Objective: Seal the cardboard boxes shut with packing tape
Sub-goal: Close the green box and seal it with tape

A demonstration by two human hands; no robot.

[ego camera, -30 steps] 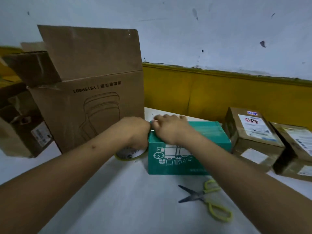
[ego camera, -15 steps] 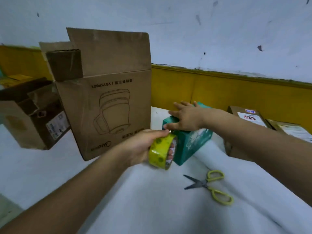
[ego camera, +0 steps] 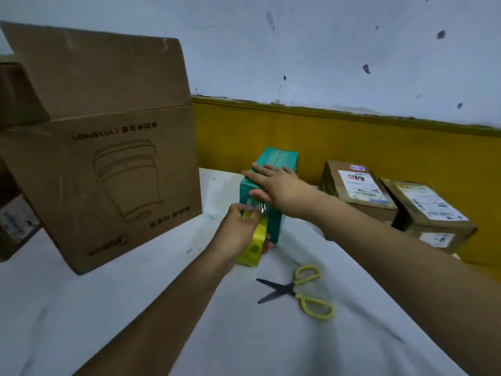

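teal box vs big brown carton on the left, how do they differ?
The teal box is small, its top closed, with the right hand resting on it. The big brown carton is much larger, its flap standing open, untouched. Both sit on the white table.

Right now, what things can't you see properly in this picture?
All in the head view:
- Where the tape end meets the green box: covered by the right hand.
- Most of the yellow tape roll: wrapped by the left hand.
- Print on the parcel labels: too small.
- Inside the big cardboard box: its raised flap hides it.
- Brown box at left: cut off by the edge.
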